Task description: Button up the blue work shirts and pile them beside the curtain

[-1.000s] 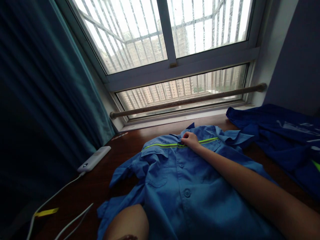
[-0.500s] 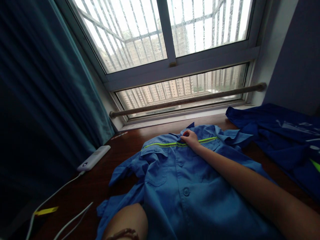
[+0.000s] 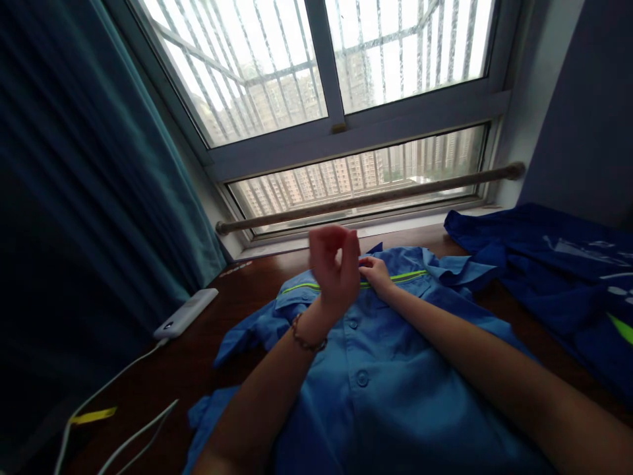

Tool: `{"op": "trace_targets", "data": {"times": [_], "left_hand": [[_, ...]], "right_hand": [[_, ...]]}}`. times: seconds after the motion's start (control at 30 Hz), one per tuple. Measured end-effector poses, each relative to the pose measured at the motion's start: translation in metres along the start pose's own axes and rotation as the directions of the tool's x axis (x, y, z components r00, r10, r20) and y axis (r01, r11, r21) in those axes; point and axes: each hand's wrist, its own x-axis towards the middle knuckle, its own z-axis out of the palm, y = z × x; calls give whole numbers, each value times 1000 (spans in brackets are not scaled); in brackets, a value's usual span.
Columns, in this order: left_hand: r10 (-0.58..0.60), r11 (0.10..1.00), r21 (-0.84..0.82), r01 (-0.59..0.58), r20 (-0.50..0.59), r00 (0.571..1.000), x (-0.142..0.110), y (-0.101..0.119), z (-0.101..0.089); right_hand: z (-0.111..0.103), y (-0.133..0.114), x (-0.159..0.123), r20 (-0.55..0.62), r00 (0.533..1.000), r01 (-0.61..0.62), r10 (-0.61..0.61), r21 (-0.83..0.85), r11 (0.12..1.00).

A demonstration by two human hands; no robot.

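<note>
The blue shirt (image 3: 376, 369) lies flat on the surface, collar toward the window (image 3: 346, 99). The right hand (image 3: 376, 274) pinches its collar; the left hand (image 3: 335, 267), loosely curled and empty, hovers just left of it.

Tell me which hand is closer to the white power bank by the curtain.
Left. The left hand is raised above the blue shirt, on the side toward the power bank. The right hand rests on the shirt's collar area, farther from it.

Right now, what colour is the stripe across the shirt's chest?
Fluorescent yellow-green stripe on the light blue button-up work shirt; head view.
</note>
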Motion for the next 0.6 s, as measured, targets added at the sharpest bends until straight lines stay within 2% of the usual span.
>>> {"op": "trace_targets", "data": {"times": [0.03,0.1,0.2,0.23,0.27,0.3,0.37,0.4,0.43,0.53,0.6], "left_hand": [[-42,997,71,41,15,999,-1,-15,1],[-214,940,292,177,100,972,-7,-52,-5],[-418,727,598,339,-6,908,-21,-105,-33],[-460,657,655,374,-44,887,-25,-117,-44],[-521,616,677,404,-35,853,-28,-126,-53],[-600,600,670,437,16,800,-30,-132,-61],[-728,615,600,511,184,661,-30,-137,-71],[-757,627,556,546,270,594,-28,-137,-74],[-768,634,516,576,331,548,-26,-137,-76],[-790,612,437,659,375,485,-22,-138,-80],[-816,570,382,728,372,443,-20,-139,-84]], "right_hand": [[-1,0,0,3,1000,7,-7,0,1000],[-3,1,2,4,1000,14,-14,-2,1000],[-3,4,5,12,1000,10,-10,-2,1000],[-3,5,6,21,1000,10,-9,-1,1000],[-3,6,7,32,999,11,-11,1,1000],[-3,6,7,44,999,13,-13,3,1000],[-2,5,7,70,997,22,-23,12,1000],[-2,4,7,82,996,28,-30,18,999],[-2,3,6,95,995,33,-36,27,999],[-3,-2,4,96,993,67,-66,0,998],[-3,-5,2,70,992,113,-107,-84,990]]}}
